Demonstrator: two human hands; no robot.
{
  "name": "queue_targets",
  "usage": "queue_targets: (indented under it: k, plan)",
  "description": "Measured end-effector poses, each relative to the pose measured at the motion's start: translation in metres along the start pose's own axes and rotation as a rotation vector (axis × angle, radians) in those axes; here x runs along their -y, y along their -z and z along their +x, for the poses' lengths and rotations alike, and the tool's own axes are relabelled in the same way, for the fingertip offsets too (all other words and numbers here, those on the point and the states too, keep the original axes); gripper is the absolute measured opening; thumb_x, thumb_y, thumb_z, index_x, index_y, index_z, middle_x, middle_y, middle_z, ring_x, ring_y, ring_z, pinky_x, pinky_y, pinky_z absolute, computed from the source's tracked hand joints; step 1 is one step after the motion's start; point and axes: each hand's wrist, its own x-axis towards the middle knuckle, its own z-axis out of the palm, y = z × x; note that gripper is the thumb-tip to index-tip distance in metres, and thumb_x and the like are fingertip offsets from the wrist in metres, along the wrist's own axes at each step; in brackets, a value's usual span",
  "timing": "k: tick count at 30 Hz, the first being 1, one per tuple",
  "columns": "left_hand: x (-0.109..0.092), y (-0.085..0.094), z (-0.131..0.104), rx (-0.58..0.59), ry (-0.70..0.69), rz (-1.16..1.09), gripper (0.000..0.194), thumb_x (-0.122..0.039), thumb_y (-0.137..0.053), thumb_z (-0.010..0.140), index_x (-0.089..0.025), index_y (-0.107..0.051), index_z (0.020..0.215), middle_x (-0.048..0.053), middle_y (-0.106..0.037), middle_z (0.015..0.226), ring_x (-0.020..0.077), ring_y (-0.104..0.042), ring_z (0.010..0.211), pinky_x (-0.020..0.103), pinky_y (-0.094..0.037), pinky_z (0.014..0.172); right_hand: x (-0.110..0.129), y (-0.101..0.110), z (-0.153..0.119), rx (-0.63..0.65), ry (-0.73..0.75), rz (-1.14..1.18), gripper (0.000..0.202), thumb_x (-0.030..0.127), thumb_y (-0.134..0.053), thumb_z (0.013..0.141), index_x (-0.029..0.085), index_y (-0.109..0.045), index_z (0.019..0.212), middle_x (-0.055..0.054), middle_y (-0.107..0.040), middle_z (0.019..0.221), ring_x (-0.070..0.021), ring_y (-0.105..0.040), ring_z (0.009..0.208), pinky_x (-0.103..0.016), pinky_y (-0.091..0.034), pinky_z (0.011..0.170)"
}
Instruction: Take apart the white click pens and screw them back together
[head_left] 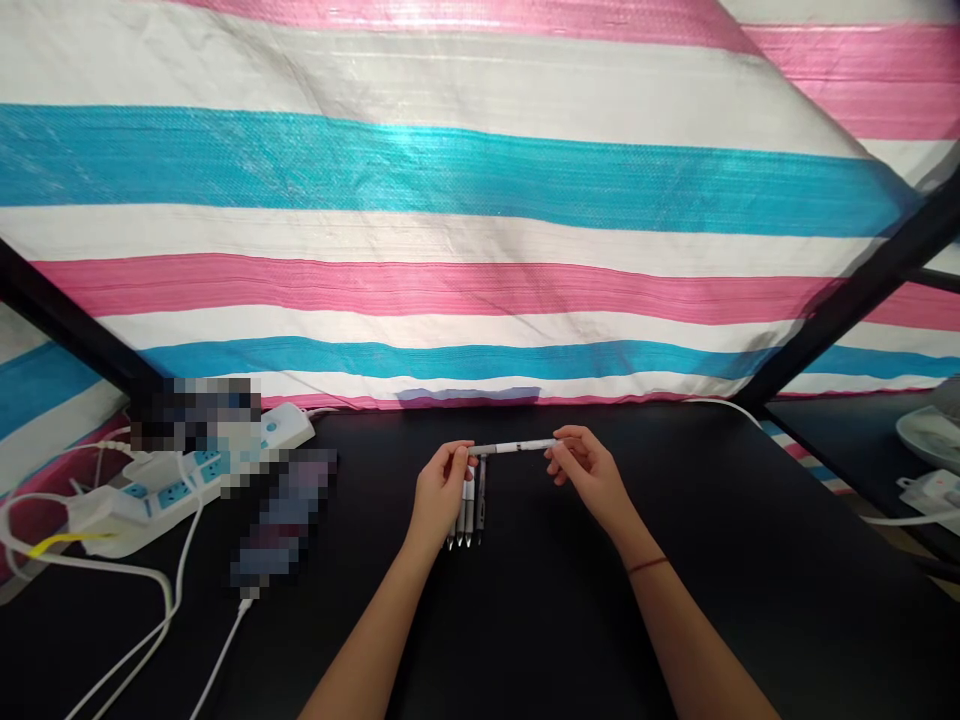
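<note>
A slim white pen (517, 447) with a grey section at its left is held level above the black table, stretched between both hands. My left hand (441, 488) pinches its grey left end between thumb and fingers. At the other end, my right hand (589, 468) grips the pen's white tip with closed fingertips. Several more pens (469, 515) lie side by side on the table beneath and beside my left hand, their points toward me. My left hand partly covers them. One of these, a darker pen (481, 500), lies at the right of the row.
On the left stands a white power strip (285, 428) with plugs and white cables (169, 590). A blurred phone-like object (281, 520) with a white cable (225, 655) lies near it. Striped sheeting (480, 240) hangs behind the black table (570, 620). Black bars slope at both sides.
</note>
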Motion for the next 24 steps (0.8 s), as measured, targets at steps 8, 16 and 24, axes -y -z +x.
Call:
queue_targets:
  k: [8, 16, 24]
  plan:
    - [-0.008, -0.003, -0.004, 0.090, 0.001, -0.047, 0.031, -0.043, -0.046, 0.088, -0.016, -0.060, 0.095, 0.001, -0.063, 0.073, 0.0128, -0.056, 0.063, 0.024, -0.045, 0.063, 0.001, 0.002, 0.000, 0.019, 0.005, -0.023, 0.026, 0.042, -0.061, 0.082, 0.019, -0.059, 0.094, -0.005, -0.063, 0.079, -0.0159, -0.061, 0.066, -0.027, -0.051, 0.051]
    - [-0.019, -0.005, -0.011, 0.078, -0.066, 0.151, 0.028, -0.039, -0.046, 0.087, -0.018, -0.062, 0.095, 0.001, -0.064, 0.072, 0.0146, -0.061, 0.068, 0.025, -0.045, 0.065, 0.001, 0.000, 0.001, -0.053, -0.107, 0.189, 0.031, 0.045, -0.068, 0.075, 0.019, -0.061, 0.089, -0.005, -0.068, 0.080, -0.0215, -0.068, 0.082, -0.037, -0.055, 0.078]
    - [-0.028, -0.032, -0.033, 0.279, -0.060, 0.202, 0.015, -0.032, -0.049, 0.085, -0.021, -0.057, 0.092, 0.001, -0.066, 0.080, 0.0151, -0.062, 0.072, 0.026, -0.046, 0.067, 0.009, -0.001, 0.004, -0.238, -0.207, 0.323, 0.055, 0.040, -0.075, 0.067, 0.025, -0.054, 0.116, 0.001, -0.063, 0.078, -0.0190, -0.067, 0.073, -0.035, -0.058, 0.064]
